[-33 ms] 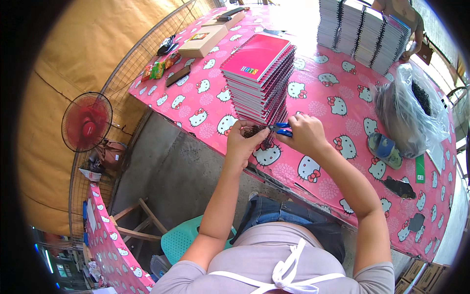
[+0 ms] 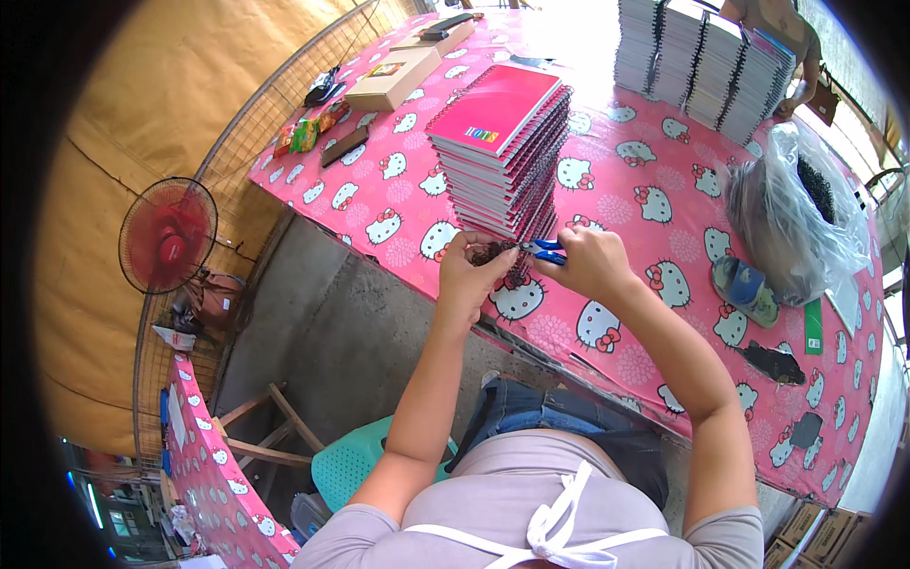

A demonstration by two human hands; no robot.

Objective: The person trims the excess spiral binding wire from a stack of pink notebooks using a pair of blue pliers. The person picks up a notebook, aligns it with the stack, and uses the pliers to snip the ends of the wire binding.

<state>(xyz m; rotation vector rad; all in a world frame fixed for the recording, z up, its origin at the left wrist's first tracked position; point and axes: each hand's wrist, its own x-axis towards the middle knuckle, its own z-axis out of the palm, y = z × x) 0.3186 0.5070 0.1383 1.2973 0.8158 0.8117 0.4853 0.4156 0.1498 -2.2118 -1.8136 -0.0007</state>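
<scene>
Left hand (image 2: 471, 284): fingers and thumb closed on a bunch of coils (image 2: 489, 252). Right hand (image 2: 595, 261): closed around the handles of a pair of pliers (image 2: 549, 254).

Coils: dark brown to black, thin, springy loops, bunched; part within the curl of the left fingers, part hanging below the thumb tip, over the counter's near edge region. Finer detail too small to tell.

Pliers: bright blue grips, short dark metal head; grips at the right hand's fingertips, head directed left, just beside the left thumb. Whether the jaws bite on a coil cannot be told.

Stack of notebooks (image 2: 498, 180): tall, spiral-bound, white page edges, dark coil spines on the right side; top cover glossy pinkish red with small multicoloured lettering. Stands just beyond both hands; contact with the coils cannot be told.

Counter (image 2: 607, 223): pink covering, white cat faces, pale flowers, torn patches at right.

Further out, right: clear plastic bag (image 2: 758, 213) holding black coils; tall bound stacks (image 2: 675, 59) behind it.

Further out, left: cardboard box (image 2: 393, 81); dark brown block (image 2: 344, 147); colourful packets (image 2: 303, 136).
</scene>
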